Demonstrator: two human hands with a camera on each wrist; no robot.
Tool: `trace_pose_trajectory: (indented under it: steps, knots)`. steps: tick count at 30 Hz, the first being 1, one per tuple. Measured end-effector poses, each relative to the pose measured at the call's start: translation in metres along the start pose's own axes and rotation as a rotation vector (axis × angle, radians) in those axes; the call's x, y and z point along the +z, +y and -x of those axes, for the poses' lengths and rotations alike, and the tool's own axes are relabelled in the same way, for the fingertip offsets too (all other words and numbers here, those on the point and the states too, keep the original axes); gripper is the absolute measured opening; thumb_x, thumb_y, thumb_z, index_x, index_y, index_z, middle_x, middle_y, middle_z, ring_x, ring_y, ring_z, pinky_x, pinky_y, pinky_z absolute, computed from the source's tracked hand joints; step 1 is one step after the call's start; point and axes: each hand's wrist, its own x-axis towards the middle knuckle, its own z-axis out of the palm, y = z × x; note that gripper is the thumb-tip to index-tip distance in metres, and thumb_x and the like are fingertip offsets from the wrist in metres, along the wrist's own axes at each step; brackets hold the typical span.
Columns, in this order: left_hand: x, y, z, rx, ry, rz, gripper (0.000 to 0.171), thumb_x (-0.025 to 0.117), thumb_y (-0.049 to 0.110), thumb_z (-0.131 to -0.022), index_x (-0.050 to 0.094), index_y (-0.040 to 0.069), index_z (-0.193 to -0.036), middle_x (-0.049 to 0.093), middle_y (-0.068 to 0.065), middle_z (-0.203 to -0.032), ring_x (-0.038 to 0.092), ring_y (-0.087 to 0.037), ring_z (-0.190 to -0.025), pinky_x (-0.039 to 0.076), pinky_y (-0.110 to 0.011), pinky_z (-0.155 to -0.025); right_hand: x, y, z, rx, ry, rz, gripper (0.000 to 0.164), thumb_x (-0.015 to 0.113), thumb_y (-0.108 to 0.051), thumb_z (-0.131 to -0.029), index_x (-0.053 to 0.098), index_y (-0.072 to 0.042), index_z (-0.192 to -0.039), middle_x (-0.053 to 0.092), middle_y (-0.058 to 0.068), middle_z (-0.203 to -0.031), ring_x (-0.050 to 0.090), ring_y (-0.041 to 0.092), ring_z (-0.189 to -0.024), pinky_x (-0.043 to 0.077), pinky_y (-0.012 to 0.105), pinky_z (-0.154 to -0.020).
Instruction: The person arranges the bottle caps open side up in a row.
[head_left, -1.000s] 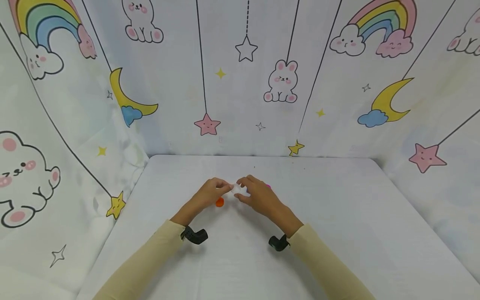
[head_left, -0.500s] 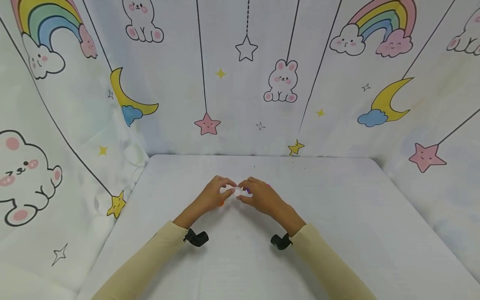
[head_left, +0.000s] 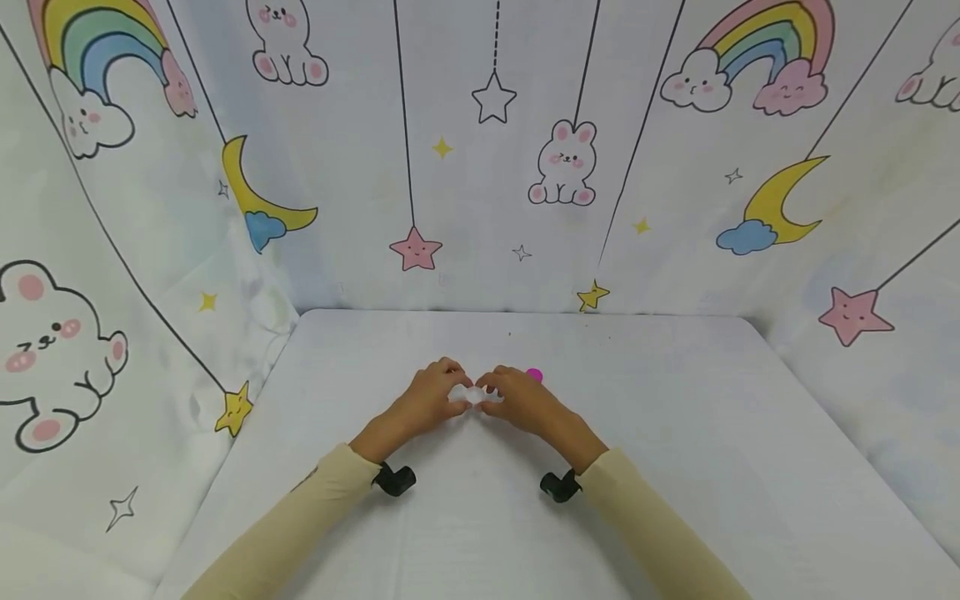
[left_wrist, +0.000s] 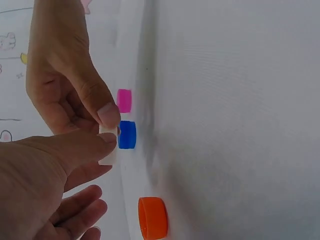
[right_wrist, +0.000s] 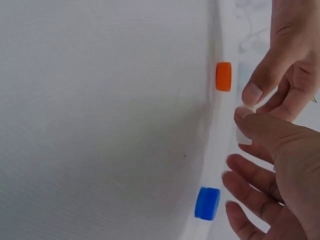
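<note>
A white bottle cap [head_left: 474, 396] is held just above the table between both hands. My left hand [head_left: 430, 400] pinches one side of it, thumb nearest me, the other fingers loosely bent. From the opposite side my right hand [head_left: 517, 402] grips the same cap with thumb and fingers. In the left wrist view the cap [left_wrist: 107, 156] stands on edge, partly covered by the thumbs. An orange bottle cap [left_wrist: 153, 218] lies on the table by the left hand, and a blue one [right_wrist: 207, 203] lies by the right. Both are hidden in the head view.
A pink bottle cap [head_left: 534, 376] lies just beyond the right hand. White cloth covers the table [head_left: 480, 517]. A printed curtain [head_left: 337, 167] stands along the back and sides. Dark wrist cameras [head_left: 395, 480] hang under both forearms.
Both hands have come slightly nearer me with the white cap. The left hand has changed its hold on it and now hides the orange cap; the pink cap shows more.
</note>
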Motion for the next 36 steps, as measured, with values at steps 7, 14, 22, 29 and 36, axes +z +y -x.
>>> trace_pose_trajectory:
  steps: [7,14,22,29,36]
  knots:
    - [0.005,-0.001,0.001,0.064,0.016,-0.072,0.024,0.082,0.02,-0.094,0.075,0.008,-0.114,0.062,-0.011,-0.129,0.059,-0.033,-0.12,0.044,-0.052,-0.1,0.01,0.003,-0.005,-0.008,-0.011,0.047,0.035,0.081,-0.026,-0.096,0.074,-0.011,-0.126,0.07,0.004,-0.106,0.066,0.018,-0.097,0.059,0.033,-0.091]
    - [0.011,-0.007,0.0,0.045,0.0,-0.101,0.025,0.081,0.023,-0.095,0.075,0.008,-0.114,0.061,-0.01,-0.131,0.059,-0.031,-0.121,0.043,-0.052,-0.104,0.015,0.003,-0.01,0.007,-0.032,0.063,0.036,0.08,-0.028,-0.096,0.073,-0.011,-0.128,0.069,0.003,-0.106,0.066,0.018,-0.101,0.059,0.033,-0.093]
    - [0.014,-0.008,-0.002,0.054,0.0,-0.101,0.024,0.082,0.022,-0.094,0.075,0.007,-0.112,0.061,-0.01,-0.127,0.059,-0.031,-0.12,0.043,-0.051,-0.102,0.016,0.004,-0.012,0.011,-0.041,0.078,0.035,0.08,-0.027,-0.096,0.074,-0.011,-0.127,0.069,0.003,-0.107,0.067,0.019,-0.101,0.058,0.034,-0.092]
    - [0.014,-0.008,-0.004,0.05,-0.011,-0.142,0.026,0.082,0.024,-0.094,0.075,0.009,-0.114,0.061,-0.01,-0.127,0.06,-0.031,-0.119,0.044,-0.05,-0.1,0.013,0.002,-0.011,0.02,-0.061,0.044,0.034,0.08,-0.024,-0.096,0.074,-0.01,-0.126,0.068,0.005,-0.108,0.067,0.02,-0.101,0.058,0.035,-0.092]
    - [0.016,-0.01,-0.004,0.05,0.002,-0.15,0.025,0.082,0.024,-0.094,0.075,0.01,-0.114,0.061,-0.009,-0.126,0.06,-0.031,-0.118,0.044,-0.05,-0.099,0.013,0.002,-0.013,0.029,-0.07,0.047,0.035,0.081,-0.025,-0.096,0.074,-0.01,-0.127,0.067,0.005,-0.105,0.066,0.019,-0.097,0.058,0.033,-0.09]
